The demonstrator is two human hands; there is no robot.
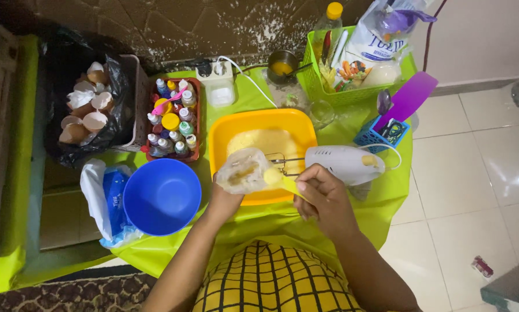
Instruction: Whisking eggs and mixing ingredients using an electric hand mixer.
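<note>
Both forearms are raised from bottom centre of frame, hands met over the near rim of the yellow bowl [222, 130] at frame centre. Left hand [223, 199] is cupped under a clear plastic container [245, 170], fingers clamped on it, mouth tilted toward frame right. Right hand [323, 193] is closed on a yellow spatula [282, 181]; its long axis runs left-right, blade tip at the container's mouth, smeared w/ yellow batter. A white hand mixer [343, 163] is laid across the bowl's right rim, beaters pointed left into the batter. An empty blue bowl [162, 196] sits lower left, a tray of colouring bottles [173, 121] above it.
</note>
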